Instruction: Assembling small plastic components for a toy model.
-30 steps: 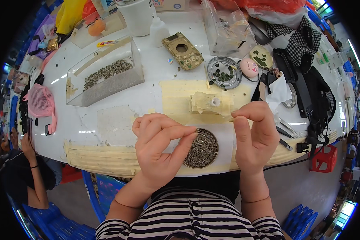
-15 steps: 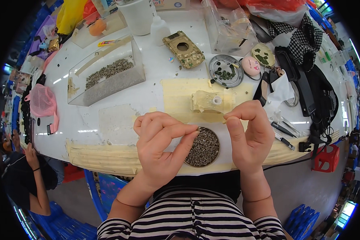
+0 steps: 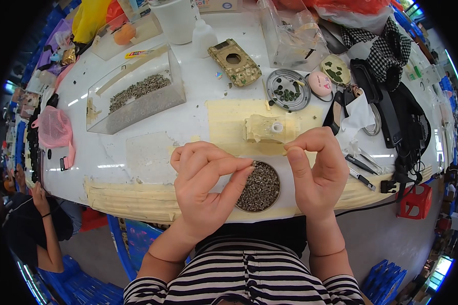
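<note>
My left hand (image 3: 203, 180) is closed in a pinch at the left rim of a round tin (image 3: 279, 195) full of small grey metal pieces (image 3: 259, 190). Whatever sits between its fingertips is too small to name. Across the tin, my right hand (image 3: 315, 175) pinches thumb against forefinger, with a tiny yellowish bit at the tips that I cannot make out. Just beyond both hands, a tape-wrapped block (image 3: 259, 128) with a white tube end (image 3: 277, 127) rests on yellow tape. Farther back lies a camouflage-painted model tank hull (image 3: 244, 73) with a round hole.
A clear box (image 3: 158, 108) of metal bits stands at left, a pink mesh basket (image 3: 55, 127) beyond it. At right are a round dish (image 3: 303, 101) of dark green parts, a craft knife (image 3: 361, 179), tweezers (image 3: 370, 158) and a black case (image 3: 387, 119). Another person's arm (image 3: 43, 203) shows far left.
Both hands keep their pinches in nearly the same place. The whole view has shifted very slightly; nothing on the table has visibly been moved.
</note>
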Demonstrator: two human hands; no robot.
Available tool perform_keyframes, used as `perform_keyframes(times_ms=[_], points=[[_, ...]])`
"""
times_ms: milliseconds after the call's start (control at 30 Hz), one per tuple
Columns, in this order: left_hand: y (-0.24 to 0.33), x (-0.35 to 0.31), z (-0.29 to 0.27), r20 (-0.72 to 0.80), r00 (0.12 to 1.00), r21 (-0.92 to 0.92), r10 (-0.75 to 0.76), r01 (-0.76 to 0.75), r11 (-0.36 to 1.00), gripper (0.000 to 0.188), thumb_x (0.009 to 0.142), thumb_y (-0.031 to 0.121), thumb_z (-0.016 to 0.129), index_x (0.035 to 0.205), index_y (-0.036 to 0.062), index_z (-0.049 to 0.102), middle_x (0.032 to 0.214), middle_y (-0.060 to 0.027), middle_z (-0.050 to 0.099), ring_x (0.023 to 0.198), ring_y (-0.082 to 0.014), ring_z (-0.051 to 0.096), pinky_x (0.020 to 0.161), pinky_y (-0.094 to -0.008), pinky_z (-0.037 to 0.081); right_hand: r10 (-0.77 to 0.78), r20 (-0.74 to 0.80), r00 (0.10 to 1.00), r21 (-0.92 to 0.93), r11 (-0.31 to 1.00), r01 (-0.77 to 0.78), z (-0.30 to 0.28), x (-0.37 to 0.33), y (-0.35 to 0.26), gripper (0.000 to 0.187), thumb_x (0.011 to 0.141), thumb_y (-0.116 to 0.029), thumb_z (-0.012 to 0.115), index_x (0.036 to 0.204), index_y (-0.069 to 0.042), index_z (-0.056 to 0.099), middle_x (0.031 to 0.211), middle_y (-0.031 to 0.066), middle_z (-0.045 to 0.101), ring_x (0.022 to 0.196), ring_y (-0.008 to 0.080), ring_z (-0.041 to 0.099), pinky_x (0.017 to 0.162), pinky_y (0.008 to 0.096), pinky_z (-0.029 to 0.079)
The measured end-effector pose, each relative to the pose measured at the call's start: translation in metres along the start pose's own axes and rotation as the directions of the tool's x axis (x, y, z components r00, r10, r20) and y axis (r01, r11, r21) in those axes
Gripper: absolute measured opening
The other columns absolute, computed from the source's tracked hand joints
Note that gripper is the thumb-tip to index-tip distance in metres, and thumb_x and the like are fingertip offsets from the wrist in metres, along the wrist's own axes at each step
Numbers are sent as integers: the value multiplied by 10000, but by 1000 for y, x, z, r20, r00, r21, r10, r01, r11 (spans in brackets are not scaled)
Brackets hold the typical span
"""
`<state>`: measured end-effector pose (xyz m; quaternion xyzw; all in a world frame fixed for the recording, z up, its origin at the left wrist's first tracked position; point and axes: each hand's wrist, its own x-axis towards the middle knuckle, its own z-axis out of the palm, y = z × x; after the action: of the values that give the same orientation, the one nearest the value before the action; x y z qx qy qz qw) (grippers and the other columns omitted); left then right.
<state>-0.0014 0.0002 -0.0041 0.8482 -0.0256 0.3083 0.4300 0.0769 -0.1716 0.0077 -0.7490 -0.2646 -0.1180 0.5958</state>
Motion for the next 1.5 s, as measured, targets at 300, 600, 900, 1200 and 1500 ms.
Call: perform_keyframes(times_ms=[300, 600, 900, 1200, 1500], points=[[0, -1, 0, -1, 1000, 0, -5, 5, 1000, 206, 716, 29, 828, 894, 107, 761, 830, 9, 640, 852, -191, 564, 814, -339, 319, -2, 17, 1000, -8, 1000, 2, 0, 0, 0, 100, 846, -44, 757, 840, -7, 664, 819, 71, 647, 776, 209, 581, 714, 298, 460], [-1, -1, 0, -7, 1000, -1, 5, -5, 1000, 202, 717, 27, 826, 890, 107, 758, 832, 11, 639, 854, -188, 565, 820, -336, 317, 0, -108, 994, -27, 1000, -3, -6, 5, 2, 89, 851, -26, 748, 850, -11, 660, 829, 77, 636, 775, 196, 573, 713, 294, 456], [0, -1, 0, -19, 1000, -9, 9, -9, 1000, 209, 718, 16, 820, 895, 105, 756, 828, 10, 642, 847, -187, 566, 819, -334, 319, -326, 77, 942, -561, 767, 312, -9, 29, 7, 148, 778, -53, 792, 886, -50, 691, 851, 51, 640, 797, 251, 556, 686, 341, 444], [0, -2, -3, -39, 994, -26, 99, -100, 995, 256, 705, 39, 833, 932, 125, 754, 851, 28, 647, 850, -180, 572, 820, -341, 316, -87, 232, 969, -130, 984, 120, -5, 0, -21, 176, 819, -95, 777, 973, -30, 722, 867, 83, 659, 773, 258, 577, 677, 344, 459], [4, -1, 0, -44, 984, 163, 171, -162, 973, 236, 698, 65, 830, 908, 136, 750, 855, 42, 641, 852, -168, 572, 849, -363, 298, -153, 173, 973, -183, 966, 185, 9, -10, -12, 194, 746, -74, 813, 925, -55, 742, 836, 54, 668, 728, 207, 583, 642, 308, 466]])
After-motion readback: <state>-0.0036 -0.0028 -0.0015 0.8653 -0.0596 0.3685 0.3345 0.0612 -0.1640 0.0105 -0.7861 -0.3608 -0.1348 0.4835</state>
